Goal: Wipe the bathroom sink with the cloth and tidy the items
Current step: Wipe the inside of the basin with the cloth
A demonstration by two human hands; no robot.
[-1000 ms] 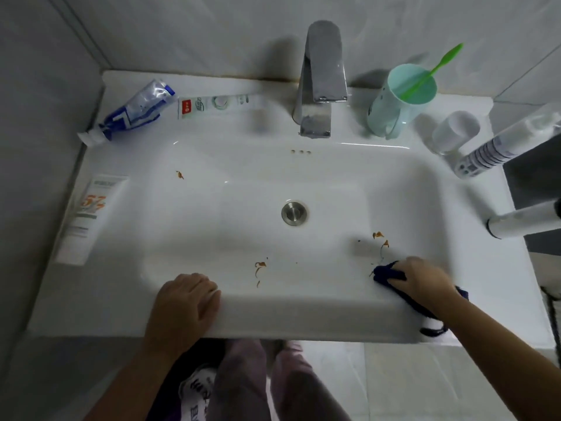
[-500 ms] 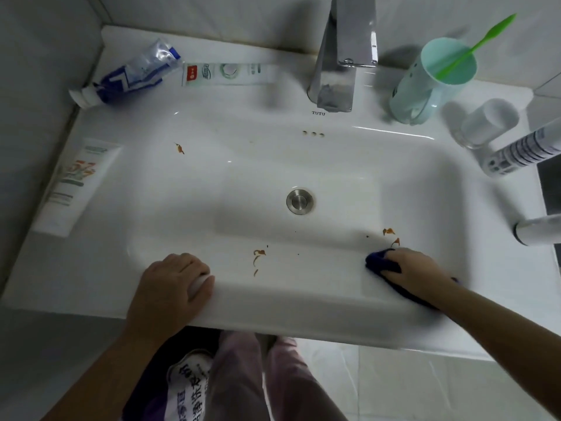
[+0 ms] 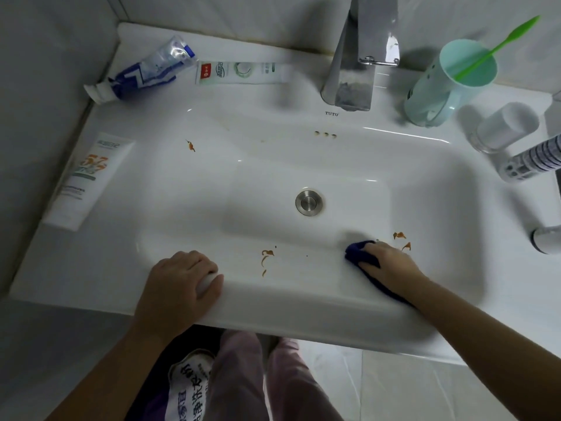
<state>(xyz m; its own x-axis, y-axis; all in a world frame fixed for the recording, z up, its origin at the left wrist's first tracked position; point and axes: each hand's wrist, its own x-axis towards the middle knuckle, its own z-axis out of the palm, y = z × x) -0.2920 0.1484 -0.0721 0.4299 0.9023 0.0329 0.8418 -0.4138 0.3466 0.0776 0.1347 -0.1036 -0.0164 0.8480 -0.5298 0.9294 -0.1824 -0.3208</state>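
Note:
The white sink (image 3: 303,308) fills the view. My right hand (image 3: 385,262) presses a dark blue cloth (image 3: 356,253) onto the basin's near slope, just left of an orange stain (image 3: 400,240). Another orange stain (image 3: 266,259) lies in the middle of the near slope, and a small one (image 3: 190,145) marks the far left slope. My left hand (image 3: 179,284) grips the sink's front rim with its fingers curled over the edge.
On the left ledge lie a blue toothpaste tube (image 3: 142,71), a white tube (image 3: 241,72) and an orange-printed tube (image 3: 85,180). The chrome tap (image 3: 355,65) stands at the back. On the right are a mint cup (image 3: 446,83) with a green toothbrush (image 3: 498,45), a white cap (image 3: 504,126) and two bottles (image 3: 534,161).
My right hand has slid the cloth leftward and deeper into the basin, past the orange stain. The camera has moved closer to the sink. My left hand stays on the rim.

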